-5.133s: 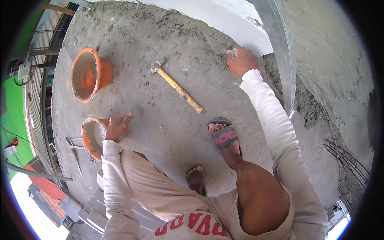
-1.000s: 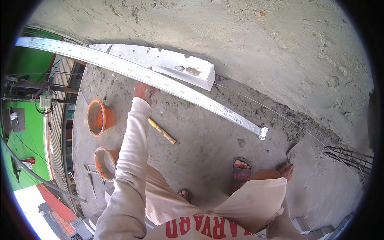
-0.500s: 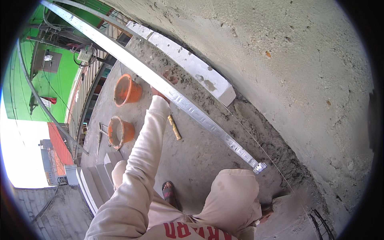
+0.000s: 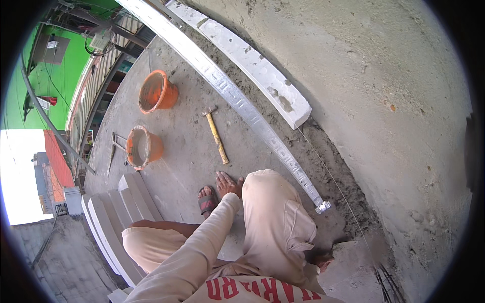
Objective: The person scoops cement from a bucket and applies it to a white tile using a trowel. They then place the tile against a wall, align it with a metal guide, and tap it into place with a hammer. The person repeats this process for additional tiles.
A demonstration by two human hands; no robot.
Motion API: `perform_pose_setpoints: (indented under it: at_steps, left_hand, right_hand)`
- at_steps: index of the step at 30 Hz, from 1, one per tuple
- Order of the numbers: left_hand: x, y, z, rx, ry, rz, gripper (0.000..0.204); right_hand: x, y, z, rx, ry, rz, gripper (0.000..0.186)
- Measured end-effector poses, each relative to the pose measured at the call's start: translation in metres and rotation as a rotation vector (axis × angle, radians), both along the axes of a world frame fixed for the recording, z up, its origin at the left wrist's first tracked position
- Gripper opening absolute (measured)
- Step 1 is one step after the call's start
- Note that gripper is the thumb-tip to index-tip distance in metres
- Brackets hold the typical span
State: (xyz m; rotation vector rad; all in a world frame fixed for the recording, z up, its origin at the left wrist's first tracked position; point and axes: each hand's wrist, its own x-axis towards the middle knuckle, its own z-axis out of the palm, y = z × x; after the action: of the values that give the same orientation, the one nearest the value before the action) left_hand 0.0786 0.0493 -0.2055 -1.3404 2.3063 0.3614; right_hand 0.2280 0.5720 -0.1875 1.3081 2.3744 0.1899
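My left hand (image 4: 228, 185) is open and holds nothing, its fingers spread low over the concrete floor between my sandalled left foot (image 4: 206, 200) and my bent knee. It looks pressed to the floor. Just beyond the fingertips lies a hammer (image 4: 216, 136) with a yellow handle, its head pointing away. A long silvery metal bar (image 4: 237, 101) with slots runs diagonally across the floor, to the right of the hammer. My right hand does not show; a small patch of skin (image 4: 323, 263) beside my right trouser leg is too unclear to name.
Two orange buckets (image 4: 162, 96) stand at left, a trowel-like tool (image 4: 115, 146) beside the nearer one. Pale blocks (image 4: 118, 202) are stacked near my left knee. A row of white blocks (image 4: 252, 65) lies along the rough wall (image 4: 384, 101), with a taut string (image 4: 336, 187) running from it.
My left hand has let go of the metal bar and come back toward me, down beside my foot. The whole hammer now shows. The view has shifted somewhat.
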Motion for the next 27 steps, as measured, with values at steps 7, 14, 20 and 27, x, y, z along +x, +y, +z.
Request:
perform_pose_setpoints:
  at_steps: [7,14,20,27]
  left_hand:
    - [0.09,-0.017,-0.019,-0.018,-0.059,-0.208,0.079]
    - [0.084,-0.157,0.05,-0.01,0.244,0.043,0.054]
    - [0.001,-0.21,0.197,0.13,0.533,0.188,0.051]
    - [-0.158,-0.18,0.234,0.547,0.702,0.029,0.057]
  right_hand:
    - [-0.066,-0.085,0.111,-0.6,0.203,0.567,0.029]
    - [-0.26,-0.382,0.063,-1.395,0.218,0.937,0.031]
    - [-0.298,-0.55,0.051,-1.171,-0.052,1.18,0.065]
    - [-0.33,-0.55,0.015,-1.133,0.068,1.021,0.035]
